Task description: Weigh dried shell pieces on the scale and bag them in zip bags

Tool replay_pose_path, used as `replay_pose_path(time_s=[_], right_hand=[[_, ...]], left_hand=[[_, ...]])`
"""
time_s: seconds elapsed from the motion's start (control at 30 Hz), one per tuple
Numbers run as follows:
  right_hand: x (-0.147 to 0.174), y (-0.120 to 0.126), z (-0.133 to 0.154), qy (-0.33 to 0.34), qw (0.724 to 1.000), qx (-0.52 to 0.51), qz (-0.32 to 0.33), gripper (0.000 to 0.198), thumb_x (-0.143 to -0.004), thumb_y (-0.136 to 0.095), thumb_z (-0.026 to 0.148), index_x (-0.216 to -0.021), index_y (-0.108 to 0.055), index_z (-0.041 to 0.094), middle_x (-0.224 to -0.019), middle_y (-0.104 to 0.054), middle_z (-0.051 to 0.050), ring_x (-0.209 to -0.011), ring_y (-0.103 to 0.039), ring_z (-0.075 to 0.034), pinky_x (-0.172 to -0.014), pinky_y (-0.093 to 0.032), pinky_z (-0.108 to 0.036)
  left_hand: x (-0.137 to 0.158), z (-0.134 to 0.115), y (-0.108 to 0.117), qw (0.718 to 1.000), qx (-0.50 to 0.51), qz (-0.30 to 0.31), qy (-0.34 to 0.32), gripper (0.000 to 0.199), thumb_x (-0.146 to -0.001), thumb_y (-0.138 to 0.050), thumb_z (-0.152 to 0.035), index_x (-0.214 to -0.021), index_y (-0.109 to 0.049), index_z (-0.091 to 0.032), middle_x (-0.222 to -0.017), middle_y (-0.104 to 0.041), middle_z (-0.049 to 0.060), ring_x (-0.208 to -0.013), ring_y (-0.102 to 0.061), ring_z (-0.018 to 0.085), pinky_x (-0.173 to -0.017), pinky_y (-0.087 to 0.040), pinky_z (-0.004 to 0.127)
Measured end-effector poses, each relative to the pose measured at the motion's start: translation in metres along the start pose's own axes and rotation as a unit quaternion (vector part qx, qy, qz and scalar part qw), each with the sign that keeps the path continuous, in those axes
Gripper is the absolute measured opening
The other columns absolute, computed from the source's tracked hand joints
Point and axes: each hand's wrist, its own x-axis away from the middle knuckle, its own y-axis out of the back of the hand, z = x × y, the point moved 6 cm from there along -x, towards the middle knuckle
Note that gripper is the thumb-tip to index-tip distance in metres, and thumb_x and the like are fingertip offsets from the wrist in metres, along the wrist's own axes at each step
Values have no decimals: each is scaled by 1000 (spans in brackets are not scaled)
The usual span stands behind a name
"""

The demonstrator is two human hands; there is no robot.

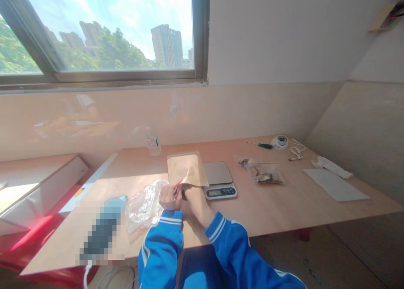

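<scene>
A flat brown kraft paper bag [184, 167] is held up over the table, at the left side of a kitchen scale [217, 173]. My left hand [170, 196] is closed on the bag's near left edge, thumb and fingers pinching the paper. My right hand [196, 198] reaches under the bag's near edge. Its fingers are hidden by the paper, and whether they are inside the bag or beneath it I cannot tell. The bag covers part of the scale's left side. A clear zip bag [147, 207] lies crumpled on the table left of my left hand.
A plastic bottle [152, 141] stands at the back. A blurred phone-like object [102, 228] with a white cable lies front left. To the right are zip bags with small parts [267, 173], a screwdriver [265, 145], a dome camera [280, 142] and a white sheet [336, 183].
</scene>
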Motion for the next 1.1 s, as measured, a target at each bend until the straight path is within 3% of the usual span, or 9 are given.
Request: replay_pose_path(time_s=[0.13, 0.27, 0.4, 0.67, 0.8, 0.97, 1.03, 1.1], right_hand=[[12, -6, -14, -14, 997, 64, -48, 29, -91, -38, 6, -104, -64, 10, -103, -68, -12, -96, -62, -25, -88, -48, -37], [29, 1, -18, 55, 990, 6, -133, 32, -94, -38, 13, -117, -59, 15, -109, -67, -10, -102, -61, -22, -87, -51, -35], [39, 7, -20, 153, 978, -35, -138, 30, -94, -40, 16, -116, -61, 19, -116, -65, -7, -109, -60, -21, -93, -51, -36], [61, 31, -24, 192, 951, -131, -205, 34, -94, -40, 15, -125, -53, 24, -121, -63, -6, -112, -60, -17, -96, -51, -32], [75, 55, -33, 150, 929, -127, -314, 31, -92, -50, 21, -123, -53, 23, -112, -67, -8, -103, -64, -19, -88, -54, -34], [61, 96, -76, 25, 902, -92, -420, 27, -94, -46, 33, -115, -56, 20, -107, -66, -9, -99, -63, -19, -88, -52, -36], [47, 103, -95, -13, 917, -51, -395, 30, -95, -43, 36, -113, -58, 18, -106, -66, -11, -98, -62, -21, -89, -50, -39], [35, 95, -112, -51, 949, 11, -312, 37, -94, -43, 41, -116, -59, 15, -110, -66, -14, -104, -60, -26, -91, -47, -45]], left_hand=[[-3, -12, 8, 998, -7, -37, -57, 16, -84, -57, -22, -88, -72, -20, -68, -67, 5, -61, -52, 16, -61, -40, 27], [-5, -18, 14, 994, -18, -74, -77, 15, -84, -58, -21, -88, -72, -20, -61, -63, 3, -57, -51, 14, -58, -41, 25], [-5, -17, 14, 993, -15, -80, -80, 15, -84, -57, -20, -89, -71, -19, -63, -63, 3, -59, -51, 14, -58, -41, 25], [-7, -17, 15, 995, -20, -72, -64, 14, -84, -58, -20, -88, -71, -19, -65, -63, 3, -62, -52, 14, -59, -41, 26], [-6, -16, 14, 996, -23, -68, -54, 14, -84, -58, -21, -86, -71, -19, -64, -61, 3, -62, -52, 14, -60, -41, 26], [-4, -11, 10, 998, -26, -47, -31, 15, -83, -56, -19, -87, -71, -17, -66, -61, 3, -61, -50, 14, -59, -41, 27], [-3, -12, 10, 998, -21, -49, -37, 15, -83, -56, -19, -87, -71, -17, -66, -60, 3, -60, -50, 14, -59, -41, 27], [-4, -12, 10, 998, -14, -53, -42, 15, -83, -56, -19, -87, -71, -17, -66, -61, 3, -61, -50, 14, -58, -41, 26]])
